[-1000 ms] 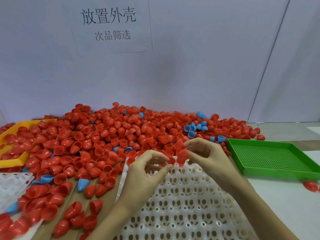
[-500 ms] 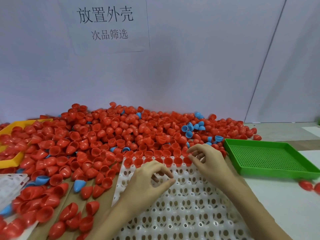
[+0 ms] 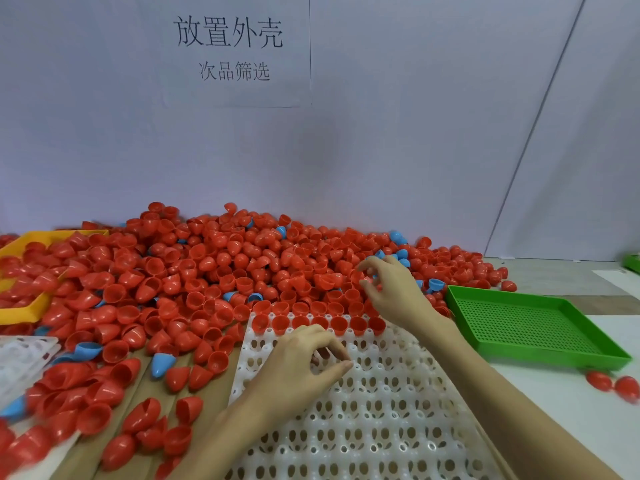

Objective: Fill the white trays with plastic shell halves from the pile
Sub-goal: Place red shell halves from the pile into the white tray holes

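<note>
I'm watching my right hand (image 3: 391, 289) reaching into the pile (image 3: 214, 268) of red shell halves, fingers curling among them (whether one is pinched I cannot tell). My left hand (image 3: 304, 355) is resting on the white tray (image 3: 381, 410), fingers loosely curled and holding nothing. Seven red halves (image 3: 318, 323) are sitting along the tray's far row, beside the green tray (image 3: 533, 327).

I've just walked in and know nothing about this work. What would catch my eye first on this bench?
A huge pile of red shell halves, dotted with a few blue ones, heaped against the back wall. In front lies a white tray whose far row alone holds red shells, with the left hand over it and the right hand reaching into the pile. A bright green tray sits at the right.
</note>
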The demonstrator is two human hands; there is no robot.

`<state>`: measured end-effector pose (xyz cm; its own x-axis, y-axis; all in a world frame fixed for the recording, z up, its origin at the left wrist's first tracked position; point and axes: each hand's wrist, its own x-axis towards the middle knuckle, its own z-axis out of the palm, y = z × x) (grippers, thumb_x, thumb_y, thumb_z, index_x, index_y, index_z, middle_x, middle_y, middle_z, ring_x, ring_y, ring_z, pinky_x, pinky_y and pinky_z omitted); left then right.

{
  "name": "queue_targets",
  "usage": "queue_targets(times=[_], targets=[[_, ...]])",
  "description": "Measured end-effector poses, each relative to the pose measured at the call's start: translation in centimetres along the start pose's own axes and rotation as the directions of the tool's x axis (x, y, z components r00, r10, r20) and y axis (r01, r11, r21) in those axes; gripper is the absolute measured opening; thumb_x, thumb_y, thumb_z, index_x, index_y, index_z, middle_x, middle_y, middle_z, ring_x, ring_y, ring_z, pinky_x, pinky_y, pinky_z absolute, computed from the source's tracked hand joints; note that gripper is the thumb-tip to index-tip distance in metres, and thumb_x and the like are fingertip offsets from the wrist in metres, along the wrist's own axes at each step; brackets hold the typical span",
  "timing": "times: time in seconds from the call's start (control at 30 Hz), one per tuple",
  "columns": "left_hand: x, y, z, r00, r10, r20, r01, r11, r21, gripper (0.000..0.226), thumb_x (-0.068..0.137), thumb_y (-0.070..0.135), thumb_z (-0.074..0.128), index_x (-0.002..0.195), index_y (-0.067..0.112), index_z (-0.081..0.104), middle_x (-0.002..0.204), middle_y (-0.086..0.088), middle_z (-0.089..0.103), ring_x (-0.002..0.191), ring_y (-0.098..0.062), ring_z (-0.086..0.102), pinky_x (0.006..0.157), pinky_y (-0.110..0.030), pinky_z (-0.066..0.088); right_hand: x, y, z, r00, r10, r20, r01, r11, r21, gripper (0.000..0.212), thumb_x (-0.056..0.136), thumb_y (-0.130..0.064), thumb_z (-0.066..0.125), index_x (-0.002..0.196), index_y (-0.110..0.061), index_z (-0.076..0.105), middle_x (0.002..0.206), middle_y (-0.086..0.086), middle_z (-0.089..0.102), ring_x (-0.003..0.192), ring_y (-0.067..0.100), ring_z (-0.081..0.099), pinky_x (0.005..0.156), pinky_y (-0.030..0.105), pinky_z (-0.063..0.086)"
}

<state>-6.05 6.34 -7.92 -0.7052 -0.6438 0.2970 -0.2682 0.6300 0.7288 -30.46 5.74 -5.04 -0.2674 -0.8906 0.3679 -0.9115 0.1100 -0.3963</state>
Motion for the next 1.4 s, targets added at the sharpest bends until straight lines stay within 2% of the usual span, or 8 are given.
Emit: queue_targets(times=[0.27,0.5,0.6,0.8,0.9,1.1,1.3,1.4], targets=[[-0.2,0.2,-0.1,1.0,-0.005,-0.004,0.005,1.0,-0.003,0.01,0.096,0.038,0.074,0.099,0.029,0.076,0.1,0.017,0.067,0.102,-0.003,0.058,0.089,-0.02,0.049,3.4,2.0,1.9,0.99,0.035,0.135,-0.006,0.978,-0.209,0.037,0.096,-0.007,0.068,0.132,-0.012,0.067,0.132,0.01,0.064,0.121,0.029,0.064,0.097,0.037,0.055],[0.0,0.0,-0.1,1.0,-0.018,-0.004,0.018,0.999,-0.027,0.008,0.098,0.036,0.072,0.098,0.029,0.076,0.1,0.016,0.068,0.101,-0.003,0.061,0.09,-0.024,0.052,2.5,3.0,0.6,0.994,0.101,-0.033,-0.095,0.986,0.137,0.039,0.098,-0.002,0.061,0.134,-0.017,0.064,0.123,0.003,0.071,0.098,0.015,0.069,0.082,0.016,0.052],[-0.1,0.0,0.0,1.0,-0.021,-0.019,0.02,0.999,-0.043,0.005,0.099,0.036,0.07,0.099,0.032,0.074,0.1,0.019,0.068,0.101,-0.001,0.062,0.087,-0.02,0.052,1.7,2.4,-0.4,0.986,0.142,-0.085,-0.11,0.948,0.297,0.024,0.1,-0.014,0.066,0.123,-0.017,0.071,0.114,-0.003,0.073,0.101,0.011,0.068,0.092,0.031,0.059],[0.3,0.2,0.3,0.968,-0.066,-0.242,0.02,0.981,-0.19,0.035,0.1,0.036,0.069,0.129,0.039,0.052,0.114,0.016,0.059,0.098,-0.002,0.066,0.076,-0.017,0.056,-2.2,-1.7,-1.8,0.993,-0.049,0.107,-0.001,0.905,0.425,0.023,0.097,-0.027,0.072,0.121,-0.028,0.07,0.097,-0.008,0.073,0.083,0.002,0.07,0.074,0.023,0.058],[0.4,0.2,0.1,0.956,-0.133,-0.26,0.058,0.959,-0.279,0.048,0.096,0.043,0.072,0.135,0.041,0.044,0.125,0.018,0.049,0.099,-0.002,0.069,0.078,-0.019,0.059,-4.0,-4.3,-1.3,0.968,-0.171,0.183,0.098,0.93,0.354,0.042,0.093,-0.02,0.077,0.131,-0.029,0.062,0.104,-0.01,0.068,0.09,0.003,0.069,0.081,0.027,0.061],[0.5,0.0,0.0,0.921,-0.195,-0.337,0.112,0.962,-0.251,0.011,0.104,0.033,0.061,0.096,0.028,0.066,0.103,0.005,0.066,0.087,-0.01,0.07,0.079,-0.029,0.06,-4.3,-6.3,-1.3,0.904,-0.344,0.252,0.247,0.904,0.35,0.053,0.092,-0.015,0.077,0.137,-0.032,0.056,0.112,-0.015,0.065,0.095,0.0,0.066,0.079,0.018,0.056],[0.6,-0.6,-0.8,0.872,-0.3,-0.386,0.14,0.91,-0.391,0.004,0.102,0.019,0.067,0.102,0.022,0.069,0.093,0.001,0.077,0.087,-0.01,0.077,0.084,-0.035,0.063,-0.2,-5.1,-1.8,0.973,-0.226,0.043,0.204,0.936,0.287,0.057,0.092,-0.018,0.08,0.142,-0.027,0.054,0.121,-0.013,0.067,0.096,-0.004,0.065,0.081,0.019,0.057],[0.5,-0.6,-0.7,0.88,-0.304,-0.365,0.143,0.902,-0.407,0.015,0.096,0.021,0.075,0.106,0.026,0.066,0.1,0.01,0.075,0.09,-0.006,0.076,0.09,-0.027,0.061,0.9,-5.0,-1.6,0.994,-0.111,0.002,0.102,0.916,0.388,0.081,0.097,-0.006,0.071,0.162,-0.025,0.028,0.15,-0.002,0.053,0.119,0.008,0.065,0.095,0.022,0.058]])
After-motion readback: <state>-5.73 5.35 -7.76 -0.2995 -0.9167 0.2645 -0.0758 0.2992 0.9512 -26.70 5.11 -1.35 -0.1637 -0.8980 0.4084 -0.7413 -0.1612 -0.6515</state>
